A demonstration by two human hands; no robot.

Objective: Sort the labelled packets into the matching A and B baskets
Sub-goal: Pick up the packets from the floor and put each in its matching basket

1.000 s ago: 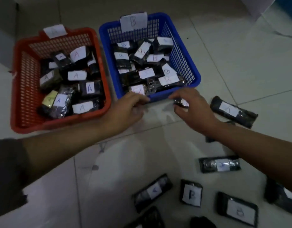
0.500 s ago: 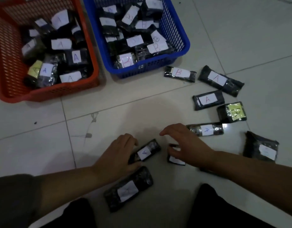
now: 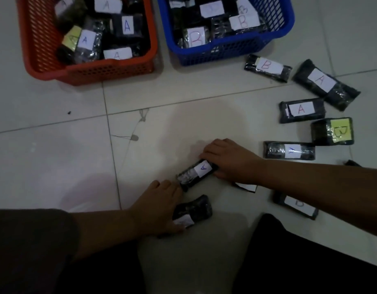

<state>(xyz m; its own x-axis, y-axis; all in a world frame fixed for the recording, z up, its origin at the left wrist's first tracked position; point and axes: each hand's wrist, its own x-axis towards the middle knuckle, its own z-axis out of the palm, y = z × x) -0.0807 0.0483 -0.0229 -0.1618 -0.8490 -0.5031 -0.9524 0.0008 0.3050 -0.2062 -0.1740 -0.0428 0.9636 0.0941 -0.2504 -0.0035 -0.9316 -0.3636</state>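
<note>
Right hand (image 3: 232, 161) pinches the A packet (image 3: 197, 171); left hand (image 3: 160, 205) curls round another packet (image 3: 192, 213), label hidden. Read before dropping: red basket (image 3: 94, 73) takes A.

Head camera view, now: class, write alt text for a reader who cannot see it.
A person's right hand grips a black packet labelled A on a tiled floor, while the left hand rests on another packet. More packets lie at right; a red basket holds A packets, a blue basket B packets.
</note>
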